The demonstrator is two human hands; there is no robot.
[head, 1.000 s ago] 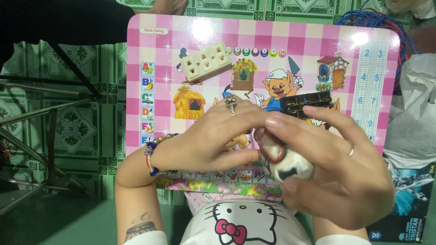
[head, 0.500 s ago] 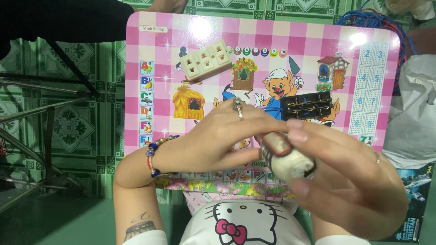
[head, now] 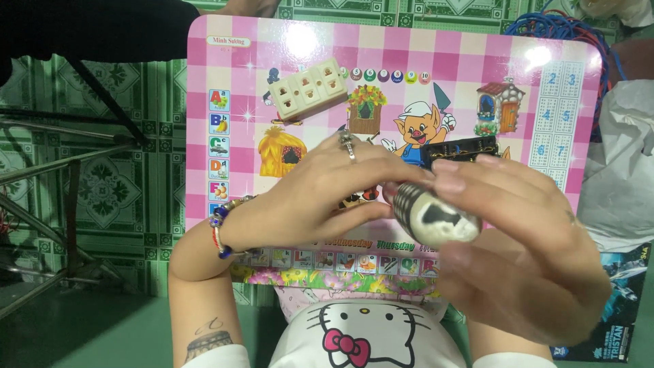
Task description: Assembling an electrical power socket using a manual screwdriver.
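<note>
Head view: the right hand point(head: 524, 252) is closed around a small bulb-shaped part point(head: 436, 217) with a ribbed metal base and pale round body, held above the lower middle of the pink checked surface point(head: 409, 54). The left hand point(head: 327, 194), wearing a ring and a beaded bracelet, has its fingertips on the ribbed base. A cream three-socket block point(head: 306, 88) lies on the surface, well apart from the hands. A black component point(head: 460, 148) lies just behind the right hand's fingers
</note>
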